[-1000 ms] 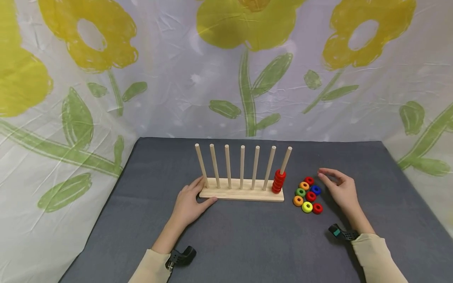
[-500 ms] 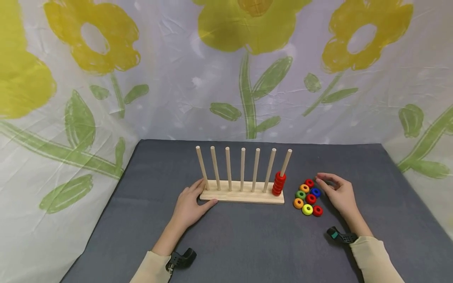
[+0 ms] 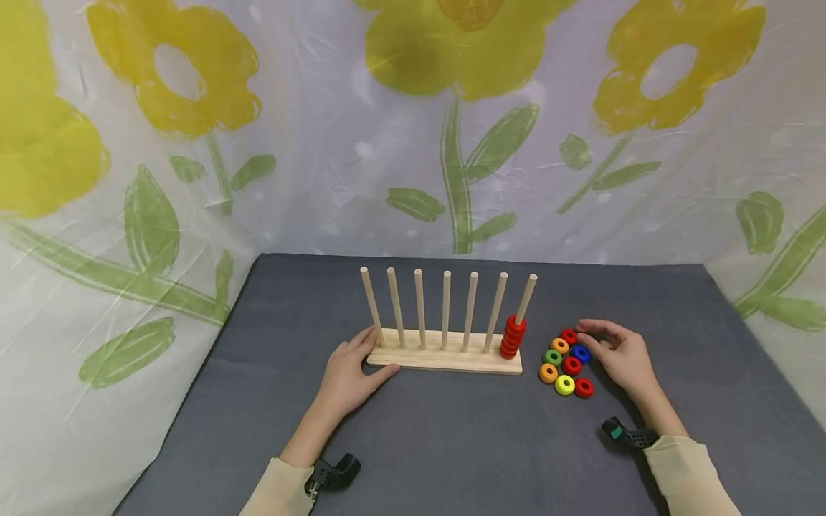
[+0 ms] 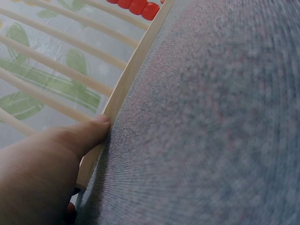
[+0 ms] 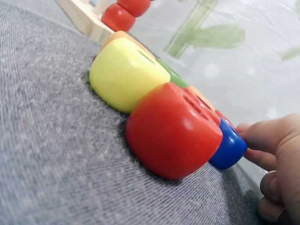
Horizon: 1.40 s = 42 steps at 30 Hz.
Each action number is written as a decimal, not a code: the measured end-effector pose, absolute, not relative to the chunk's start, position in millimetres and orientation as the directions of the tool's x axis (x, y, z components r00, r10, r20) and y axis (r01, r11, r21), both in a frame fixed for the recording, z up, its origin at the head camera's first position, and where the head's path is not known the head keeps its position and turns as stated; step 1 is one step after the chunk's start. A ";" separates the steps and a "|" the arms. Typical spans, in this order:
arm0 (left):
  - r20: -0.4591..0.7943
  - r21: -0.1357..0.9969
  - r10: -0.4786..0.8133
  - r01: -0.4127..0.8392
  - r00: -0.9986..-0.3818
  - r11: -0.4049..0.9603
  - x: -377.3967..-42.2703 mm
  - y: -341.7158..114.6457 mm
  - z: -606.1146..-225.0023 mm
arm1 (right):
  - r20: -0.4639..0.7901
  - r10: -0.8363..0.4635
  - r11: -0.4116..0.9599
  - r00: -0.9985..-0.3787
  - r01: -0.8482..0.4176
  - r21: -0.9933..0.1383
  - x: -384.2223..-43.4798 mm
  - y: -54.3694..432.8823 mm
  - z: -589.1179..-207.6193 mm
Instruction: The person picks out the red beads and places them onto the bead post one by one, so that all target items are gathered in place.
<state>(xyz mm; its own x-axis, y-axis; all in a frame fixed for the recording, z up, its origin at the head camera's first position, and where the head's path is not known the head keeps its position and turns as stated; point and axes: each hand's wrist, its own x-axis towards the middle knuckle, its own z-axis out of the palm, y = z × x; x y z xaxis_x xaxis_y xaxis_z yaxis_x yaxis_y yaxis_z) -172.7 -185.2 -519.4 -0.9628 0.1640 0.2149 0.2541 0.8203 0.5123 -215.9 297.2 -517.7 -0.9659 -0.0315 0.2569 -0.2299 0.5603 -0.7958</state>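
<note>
A wooden peg stand (image 3: pixel 413 360) with a row of upright pegs stands on the grey cloth. Several red beads (image 3: pixel 513 337) are stacked on its rightmost peg. My left hand (image 3: pixel 348 373) holds the stand's left end, its thumb (image 4: pixel 96 131) against the front edge and the fingers behind. To the stand's right lies a cluster of loose ring beads, among them a yellow bead (image 5: pixel 126 72), a blue bead (image 5: pixel 228 146) and a green bead (image 3: pixel 552 357). My right hand (image 3: pixel 618 352) has its thumb and index fingertips right at the far red bead (image 3: pixel 568 337).
Other loose beads lie close together, including an orange bead (image 3: pixel 548 373) and a near red bead (image 3: pixel 584 388). A flower-printed curtain (image 3: pixel 310 179) hangs behind the grey table (image 3: pixel 452 444). Black wrist cameras sit on both wrists.
My right hand has come slightly closer to the far red bead. My left hand stays at the stand's end, and the head view has shifted a little.
</note>
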 end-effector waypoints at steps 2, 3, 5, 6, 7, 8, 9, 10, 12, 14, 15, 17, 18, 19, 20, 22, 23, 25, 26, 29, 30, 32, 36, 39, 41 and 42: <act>0.228 0.509 0.163 0.261 -0.960 0.820 -173.4 -186.6 -518.0 | 0.259 -0.037 0.564 -0.965 -0.234 -0.792 -216.8 296.2 -517.9; 0.230 0.508 0.162 0.261 -0.960 0.821 -173.3 -187.3 -517.4 | 0.259 -0.043 0.566 -0.965 -0.237 -0.789 -217.1 295.7 -518.2; 0.224 0.510 0.160 0.255 -0.961 0.821 -172.4 -188.6 -516.8 | 0.255 -0.056 0.568 -0.965 -0.241 -0.787 -217.2 295.1 -518.8; 0.218 0.510 0.158 0.250 -0.963 0.823 -171.9 -189.0 -516.8 | 0.253 -0.065 0.569 -0.965 -0.244 -0.785 -217.1 295.2 -518.9; 0.213 0.510 0.158 0.247 -0.964 0.824 -171.5 -189.2 -516.9 | 0.248 -0.073 0.570 -0.966 -0.244 -0.785 -216.9 295.6 -518.7; 0.209 0.508 0.159 0.246 -0.965 0.825 -171.3 -189.0 -517.2 | 0.245 -0.081 0.571 -0.966 -0.246 -0.783 -216.6 296.4 -518.3; 0.205 0.509 0.160 0.245 -0.966 0.825 -171.4 -188.6 -517.4 | 0.243 -0.087 0.573 -0.966 -0.248 -0.781 -216.5 297.4 -517.6; 0.203 0.509 0.162 0.245 -0.966 0.825 -171.7 -188.0 -517.7 | 0.242 -0.091 0.574 -0.966 -0.250 -0.780 -216.6 298.7 -516.7; 0.202 0.512 0.162 0.245 -0.966 0.824 -172.7 -186.3 -518.0 | 0.239 -0.097 0.576 -0.966 -0.250 -0.778 -217.1 301.3 -514.3; 0.203 0.520 0.155 0.241 -0.967 0.819 -173.3 -184.0 -518.3 | 0.234 -0.109 0.578 -0.966 -0.253 -0.776 -218.1 304.3 -512.0; 0.205 0.523 0.153 0.240 -0.967 0.818 -173.6 -183.1 -518.3 | 0.228 -0.114 0.579 -0.967 -0.251 -0.776 -218.5 305.6 -511.2; 0.209 0.524 0.152 0.241 -0.966 0.817 -173.8 -181.8 -518.0 | 0.217 -0.121 0.574 -0.969 -0.247 -0.781 -218.5 307.7 -510.1; 0.210 0.523 0.153 0.243 -0.966 0.817 -173.7 -181.5 -517.7 | 0.211 -0.121 0.569 -0.970 -0.242 -0.786 -218.2 308.6 -510.0; 0.210 0.521 0.156 0.245 -0.965 0.818 -173.7 -181.5 -517.5 | 0.209 -0.128 0.567 -0.970 -0.244 -0.787 -217.8 309.3 -510.1; 0.211 0.519 0.159 0.248 -0.965 0.818 -173.6 -181.6 -517.3 | 0.206 -0.132 0.562 -0.970 -0.245 -0.790 -217.2 309.6 -510.4; 0.210 0.515 0.164 0.251 -0.964 0.819 -173.2 -182.2 -517.0 | 0.205 -0.138 0.546 -0.969 -0.247 -0.801 -216.5 309.9 -511.3; 0.209 0.515 0.164 0.251 -0.964 0.820 -172.8 -182.6 -516.7 | 0.206 -0.142 0.543 -0.968 -0.250 -0.801 -216.5 309.7 -511.9; 0.210 0.513 0.164 0.251 -0.964 0.821 -172.1 -183.5 -516.7 | 0.207 -0.152 0.540 -0.966 -0.257 -0.802 -216.9 309.1 -513.0; 0.211 0.512 0.164 0.252 -0.964 0.821 -171.6 -183.8 -516.7 | 0.206 -0.154 0.540 -0.966 -0.257 -0.801 -217.1 308.6 -513.4; 0.216 0.511 0.165 0.255 -0.963 0.821 -171.6 -184.9 -516.5 | 0.200 -0.153 0.552 -0.968 -0.252 -0.795 -218.8 307.0 -514.3; 0.217 0.511 0.165 0.256 -0.962 0.820 -171.5 -184.7 -516.7 | 0.196 -0.154 0.555 -0.969 -0.249 -0.794 -218.6 307.3 -514.5; 0.214 0.511 0.165 0.255 -0.963 0.821 -171.2 -184.3 -517.3 | 0.183 -0.147 0.562 -0.972 -0.234 -0.793 -218.3 307.9 -515.2; 0.208 0.514 0.158 0.245 -0.965 0.822 -170.3 -185.1 -518.9 | 0.162 -0.149 0.573 -0.975 -0.219 -0.790 -218.6 307.1 -516.3; 0.216 0.514 0.158 0.250 -0.964 0.820 -170.5 -185.2 -519.2 | 0.165 -0.153 0.579 -0.974 -0.224 -0.784 -218.5 306.0 -517.3; 0.223 0.515 0.159 0.255 -0.962 0.819 -171.1 -184.8 -518.4 | 0.174 -0.156 0.583 -0.972 -0.233 -0.778 -218.5 305.6 -517.4; 0.226 0.515 0.160 0.257 -0.961 0.818 -171.6 -184.6 -517.9 | 0.178 -0.154 0.588 -0.972 -0.235 -0.774 -218.8 305.3 -517.0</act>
<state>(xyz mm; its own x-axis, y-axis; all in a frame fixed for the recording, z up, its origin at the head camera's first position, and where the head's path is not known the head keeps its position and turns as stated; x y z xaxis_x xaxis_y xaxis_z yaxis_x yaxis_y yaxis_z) -171.6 -184.6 -517.9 -0.9609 0.1604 0.2257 0.2574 0.8178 0.5148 -218.8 305.3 -517.0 -0.9719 -0.1543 0.1777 -0.2349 0.5875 -0.7744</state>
